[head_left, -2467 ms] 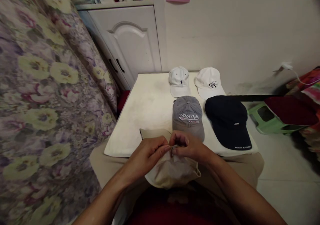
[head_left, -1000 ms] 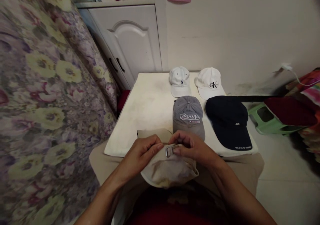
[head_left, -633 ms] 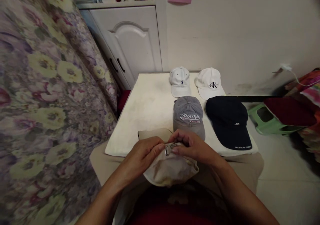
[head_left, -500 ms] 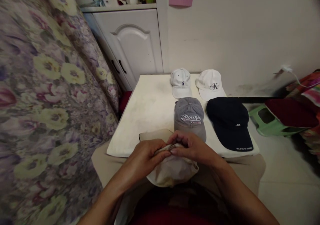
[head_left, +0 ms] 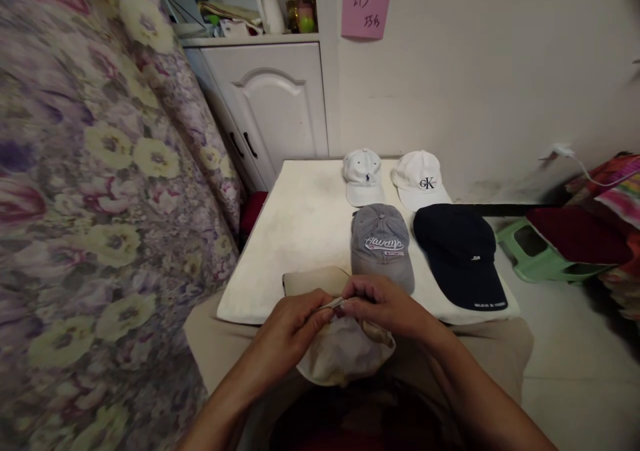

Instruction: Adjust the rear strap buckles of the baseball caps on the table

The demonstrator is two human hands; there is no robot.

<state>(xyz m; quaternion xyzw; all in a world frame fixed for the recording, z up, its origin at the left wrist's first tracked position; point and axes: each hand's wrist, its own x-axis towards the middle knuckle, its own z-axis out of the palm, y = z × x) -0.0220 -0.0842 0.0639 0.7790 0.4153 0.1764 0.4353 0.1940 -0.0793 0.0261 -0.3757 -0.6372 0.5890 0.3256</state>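
Observation:
A beige cap (head_left: pixel 340 354) lies upside down at the near edge of a small white table (head_left: pixel 295 231), its brim pointing away from me. My left hand (head_left: pixel 295 327) and my right hand (head_left: pixel 383 304) meet over its back edge. Both pinch the cap's strap, where a thin metal buckle (head_left: pixel 334 303) shows between the fingertips. Just beyond my right hand sits a grey cap (head_left: pixel 383 244) with white lettering.
A navy cap (head_left: pixel 460 251) lies right of the grey one. Two white caps (head_left: pixel 364 174) (head_left: pixel 419 177) sit at the table's far edge against the wall. A flowered bedspread (head_left: pixel 100 204) rises on the left, a white cabinet (head_left: pixel 277 104) behind, a green stool (head_left: pixel 535 251) on the right.
My hands stayed on the cap's strap, turning the buckle edge-on and drawing the fingertips closer together. The view has tilted upward a little.

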